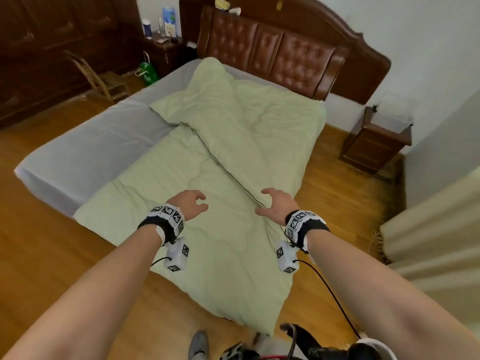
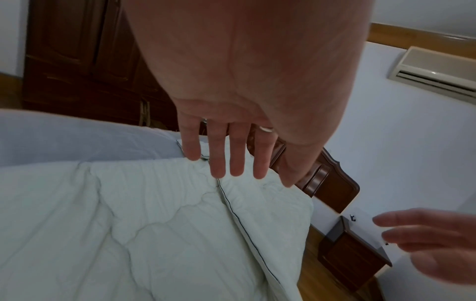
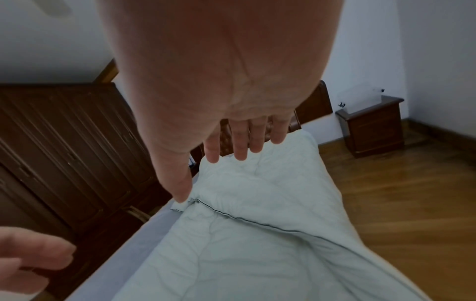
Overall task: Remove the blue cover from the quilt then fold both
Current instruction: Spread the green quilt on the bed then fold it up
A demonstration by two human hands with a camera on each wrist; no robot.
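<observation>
Bed: the grey-sheeted mattress (image 1: 85, 141) carries the pale green quilted quilt (image 1: 207, 162), which I take as my landmark.
Quilt: it lies half-folded on the bed, one layer turned over the other, with a thin dark piped edge (image 1: 223, 168) running diagonally across it; its near end hangs past the foot of the bed over the wooden floor (image 1: 52, 255).
Blue cover: I cannot see it in any view; the quilt looks bare, so I judge the cover already off and the folding under way.
My left hand (image 1: 191, 206): over the near middle of the quilt, left of the piped edge, fingers loose and slightly curled, holding nothing; I cannot tell whether the tips touch the fabric.
My right hand (image 1: 278, 203): over the quilt just at the piped edge, fingers spread, holding nothing.
Where the quilt lies to my hands: directly beneath and ahead of both; the piped edge runs out from beside my right hand.
Risk, slipping: the overhanging near end could drag the quilt to the floor if I lift only one side.
Risk, skewed fold: the turned layer sits crooked, so grasping unevenly could give a lopsided fold.
Risk, cable: the black wrist cable (image 1: 330, 292) trails near the quilt's near corner and could snag it.
</observation>
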